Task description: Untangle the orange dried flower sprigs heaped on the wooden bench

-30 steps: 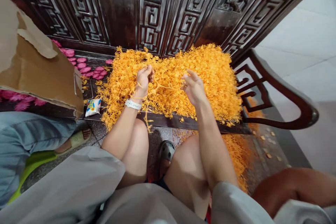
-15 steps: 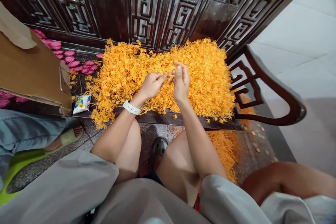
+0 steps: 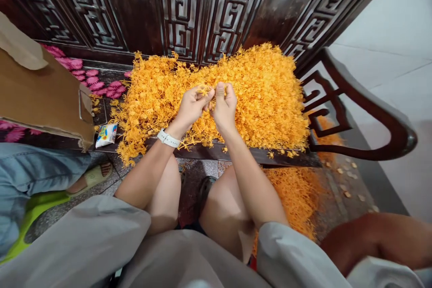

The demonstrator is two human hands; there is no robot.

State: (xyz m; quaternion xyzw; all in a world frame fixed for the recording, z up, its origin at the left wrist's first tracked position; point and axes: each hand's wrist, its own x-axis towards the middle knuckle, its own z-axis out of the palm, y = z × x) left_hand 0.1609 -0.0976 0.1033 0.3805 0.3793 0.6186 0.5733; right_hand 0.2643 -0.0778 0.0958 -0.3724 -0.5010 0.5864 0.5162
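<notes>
- Head view: left hand [image 3: 191, 107] and right hand [image 3: 224, 108], spread apart a second ago, now meet fingertip to fingertip above the orange pile [image 3: 266, 94].
- Both hands' fingers curl in tight, pinching one small orange sprig [image 3: 205, 92] between them, so the work has gone close and fiddly.
- The pile covers the bench seat [image 3: 236, 154], hemmed by the carved backrest [image 3: 175, 13] behind, the armrest [image 3: 364, 112] on the right and the cardboard box [image 3: 43, 99] on the left. Free room lies toward the knees.

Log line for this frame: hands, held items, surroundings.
left hand: pinches orange sprig | right hand: pinches same sprig | below: orange pile on carved bench | beside: cardboard box
</notes>
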